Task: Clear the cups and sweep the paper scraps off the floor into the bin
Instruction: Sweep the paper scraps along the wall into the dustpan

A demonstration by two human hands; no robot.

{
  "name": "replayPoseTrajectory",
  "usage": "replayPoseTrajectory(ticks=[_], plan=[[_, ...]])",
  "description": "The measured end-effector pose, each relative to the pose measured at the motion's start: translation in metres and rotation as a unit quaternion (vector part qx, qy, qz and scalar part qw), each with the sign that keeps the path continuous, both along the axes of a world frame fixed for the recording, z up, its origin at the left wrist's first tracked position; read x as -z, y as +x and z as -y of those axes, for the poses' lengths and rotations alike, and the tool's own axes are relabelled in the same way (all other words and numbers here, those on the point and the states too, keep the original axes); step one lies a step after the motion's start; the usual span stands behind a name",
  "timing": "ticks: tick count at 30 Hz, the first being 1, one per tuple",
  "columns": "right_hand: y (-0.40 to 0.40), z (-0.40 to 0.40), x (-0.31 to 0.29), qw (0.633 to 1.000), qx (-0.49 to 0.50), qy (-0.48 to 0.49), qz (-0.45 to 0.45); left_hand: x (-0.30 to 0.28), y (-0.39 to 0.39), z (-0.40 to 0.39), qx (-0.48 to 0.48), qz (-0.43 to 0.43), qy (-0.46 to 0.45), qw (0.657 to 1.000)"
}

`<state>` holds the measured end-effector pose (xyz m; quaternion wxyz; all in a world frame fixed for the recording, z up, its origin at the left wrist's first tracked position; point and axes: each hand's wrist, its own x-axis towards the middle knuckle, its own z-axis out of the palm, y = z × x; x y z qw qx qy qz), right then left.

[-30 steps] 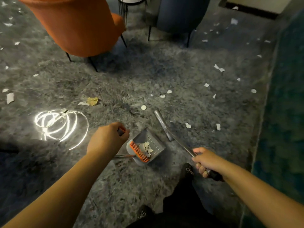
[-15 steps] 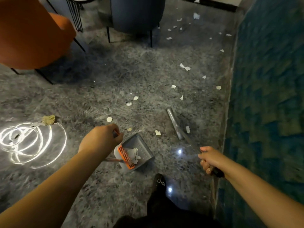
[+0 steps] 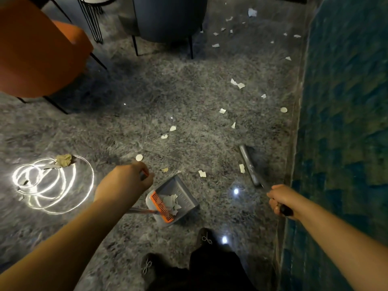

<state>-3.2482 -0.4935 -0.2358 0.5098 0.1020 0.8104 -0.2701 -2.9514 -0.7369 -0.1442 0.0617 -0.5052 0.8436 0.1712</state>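
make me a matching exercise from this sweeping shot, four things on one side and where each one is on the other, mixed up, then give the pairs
Things
1. dustpan
2. broom
3. orange chair
4. crumpled brown scrap

Places
A. top left of the view, on thin black legs
B. held by the right hand, head on the floor near the teal wall
C. on the bright ring of reflected light, left of the left hand
D. held by the left hand, with white paper scraps inside

Pairs: 1-D, 2-B, 3-A, 4-C
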Motion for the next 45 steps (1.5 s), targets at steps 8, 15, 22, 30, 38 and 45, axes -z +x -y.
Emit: replayPoseTrajectory(ticks=[8,15,22,30,38,45], plan=[[0.039,0.041,0.012,0.995,-0.09,0.021,0.026,0.001,0.013,0.017,-0.002,-0.006,0.015,1.0],[0.091,0.09,0.013,0.99,-0.085,0.01,0.11,-0.004,0.047,0.049,-0.003,-0.02,0.034,0.999],[0.172,0.159,0.009,0.984,-0.085,-0.035,0.15,-0.009,0.114,0.085,-0.036,-0.037,0.045,0.998],[0.269,0.252,0.019,0.974,-0.126,-0.062,0.18,-0.018,0.208,0.129,-0.078,-0.023,0.025,0.996],[0.322,0.316,0.013,0.964,-0.123,-0.094,0.217,-0.017,0.268,0.159,-0.103,-0.014,0.008,0.994],[0.321,0.335,0.0,0.967,-0.131,-0.102,0.193,-0.022,0.288,0.181,-0.164,-0.035,-0.01,0.986]])
